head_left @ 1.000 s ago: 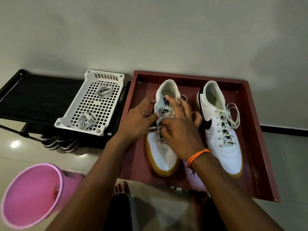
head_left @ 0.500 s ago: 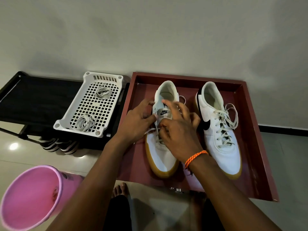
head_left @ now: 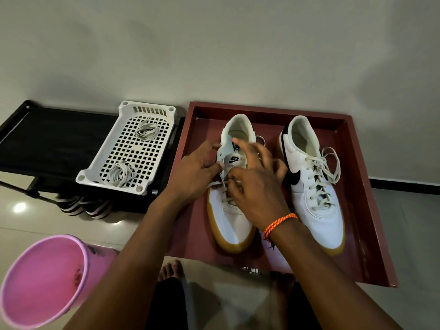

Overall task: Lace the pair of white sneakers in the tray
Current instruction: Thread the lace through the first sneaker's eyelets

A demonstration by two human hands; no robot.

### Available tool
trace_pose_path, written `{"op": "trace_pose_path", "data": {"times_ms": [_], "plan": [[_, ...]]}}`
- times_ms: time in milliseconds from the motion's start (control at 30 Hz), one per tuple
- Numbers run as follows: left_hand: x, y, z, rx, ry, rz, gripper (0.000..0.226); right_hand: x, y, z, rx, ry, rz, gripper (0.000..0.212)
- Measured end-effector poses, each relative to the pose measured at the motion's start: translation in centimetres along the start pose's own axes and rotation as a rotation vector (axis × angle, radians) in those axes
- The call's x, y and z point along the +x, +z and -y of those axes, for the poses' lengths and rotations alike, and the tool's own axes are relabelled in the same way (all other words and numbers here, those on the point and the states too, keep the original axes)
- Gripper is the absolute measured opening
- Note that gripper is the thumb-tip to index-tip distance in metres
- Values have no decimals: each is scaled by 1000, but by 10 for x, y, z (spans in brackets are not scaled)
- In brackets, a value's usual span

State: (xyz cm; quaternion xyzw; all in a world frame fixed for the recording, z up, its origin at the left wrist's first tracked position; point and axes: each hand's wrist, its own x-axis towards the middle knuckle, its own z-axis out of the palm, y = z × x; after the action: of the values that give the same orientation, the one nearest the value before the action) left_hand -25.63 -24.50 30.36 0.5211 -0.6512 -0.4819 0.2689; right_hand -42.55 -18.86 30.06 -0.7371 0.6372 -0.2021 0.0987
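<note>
Lacing left sneaker (head_left: 232, 217), white leather, gum sole

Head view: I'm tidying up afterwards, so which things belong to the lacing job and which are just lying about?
In the job:
left sneaker
right sneaker
red tray
left hand
right hand

Lying about:
white basket with spare laces
pink bucket
black rack

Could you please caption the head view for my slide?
Both hands lace the left sneaker in the red tray; the right sneaker is laced.

Left hand (head_left: 195, 172) thumb pressing inward; right hand (head_left: 256, 186) fingers spread, thumb curled
</note>
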Motion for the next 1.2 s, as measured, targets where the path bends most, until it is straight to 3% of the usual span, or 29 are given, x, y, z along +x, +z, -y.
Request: {"op": "trace_pose_path", "data": {"times_ms": [167, 267, 667, 800, 900, 967, 1033, 1100, 1200], "plan": [[0, 0, 1, -5, 5, -1, 31, 6, -8, -6, 69, 34, -113, 13], [-1, 0, -1, -44, -3, 8, 32, 11, -12, -14, 241, 48, -181, 12], [-1, 3, -2, 135, 31, -92, 29, 16, -44, -29, 540, 335, -616, 17], [-2, 3, -1, 196, 40, -156, 26, 16, -49, -27, 577, 337, -717, 17], [-3, 0, -1, 318, 36, -232, 23, 16, -36, -35, 339, 411, -532, 14], [-3, -3, -2, 359, 34, -269, 23, 10, -26, -40, 80, 485, -192, 21], [-4, -2, -3, 361, 35, -290, 24, 2, -19, -36, -10, 535, 85, 26], [-4, -1, -4, 366, 37, -284, 25, 0, -19, -30, -31, 521, 135, 22], [-5, 0, -4, 390, 58, -288, 28, 6, -21, -31, 5, 378, -81, 20]]}}
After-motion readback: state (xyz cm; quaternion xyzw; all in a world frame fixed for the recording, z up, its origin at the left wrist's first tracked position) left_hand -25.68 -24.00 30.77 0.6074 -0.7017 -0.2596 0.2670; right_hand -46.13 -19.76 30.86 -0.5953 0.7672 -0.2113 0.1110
